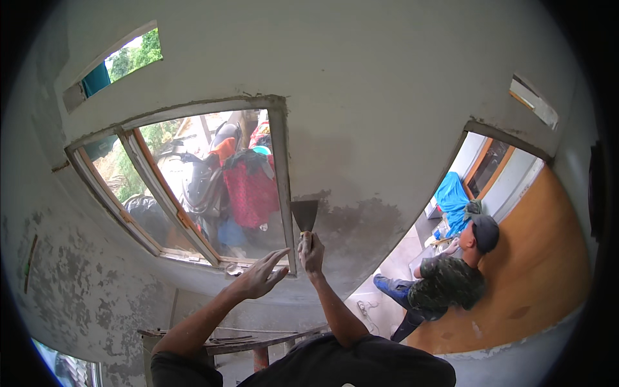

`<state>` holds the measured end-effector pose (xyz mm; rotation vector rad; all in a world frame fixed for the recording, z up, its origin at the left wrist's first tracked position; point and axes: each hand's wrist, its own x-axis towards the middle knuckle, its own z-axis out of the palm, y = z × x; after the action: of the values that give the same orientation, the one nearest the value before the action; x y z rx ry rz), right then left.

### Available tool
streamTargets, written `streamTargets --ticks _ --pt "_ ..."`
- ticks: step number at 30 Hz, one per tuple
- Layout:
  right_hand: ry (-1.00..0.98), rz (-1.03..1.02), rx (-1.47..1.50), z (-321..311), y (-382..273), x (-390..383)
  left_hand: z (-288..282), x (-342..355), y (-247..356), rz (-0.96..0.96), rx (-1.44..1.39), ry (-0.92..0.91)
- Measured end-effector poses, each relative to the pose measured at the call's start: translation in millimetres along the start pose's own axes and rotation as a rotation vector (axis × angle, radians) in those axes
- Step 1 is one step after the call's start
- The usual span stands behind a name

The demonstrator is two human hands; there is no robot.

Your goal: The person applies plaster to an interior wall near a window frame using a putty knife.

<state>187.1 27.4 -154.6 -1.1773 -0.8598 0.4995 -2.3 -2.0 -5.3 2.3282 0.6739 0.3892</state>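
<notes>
While our right hand (311,255) stands clamped on the handle of a broad, dark grey metal scraper (304,215), our left hand (259,277) is entered as bare: fingers straight, thumb apart from them, nothing in its grasp, near the lower right corner of a wood-framed window (162,187); whether it touches anything, we cannot tell. Location of the scraper: upright before a pale grey plastered wall (387,64), blade uppermost, between the rough grey cement surround (281,155) of the window and an irregular, dark grey, damp-looking patch (361,222); contact of blade with wall, not clear to us. Nearby, at our right: one person in a dark cap, camouflage-patterned shirt and blue trousers (446,284), beside a smooth orange-brown panel (541,271). Hazards, in our judgement: a blade corner may score the patch, should we tilt the tool or press on one side; the edge may skid left and chip the surround, should we sweep too far; the handle may turn in our grip, our fingers being coated in whitish powder; the left fingers may be nicked, lying so near the tool. Condition of the scraper: blade flared, broad and nearly straight along the top, tapering toward the grip; surface dull; a little tan at the neck, the remaining handle mostly hidden by our fingers.
</notes>
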Motion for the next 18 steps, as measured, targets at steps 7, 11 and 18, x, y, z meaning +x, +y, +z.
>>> streamTargets --ticks 7,11,18 --pt "0.052 -0.03 0.078 12 -42 17 -4 -2 -10 0.055 0.028 0.069" --pt "0.057 0.044 0.209 2 -31 18 -4 -2 -4 0.023 0.017 0.007" --pt "0.075 0.066 -0.015 6 -35 9 -9 -4 -1 0.039 0.033 0.042"
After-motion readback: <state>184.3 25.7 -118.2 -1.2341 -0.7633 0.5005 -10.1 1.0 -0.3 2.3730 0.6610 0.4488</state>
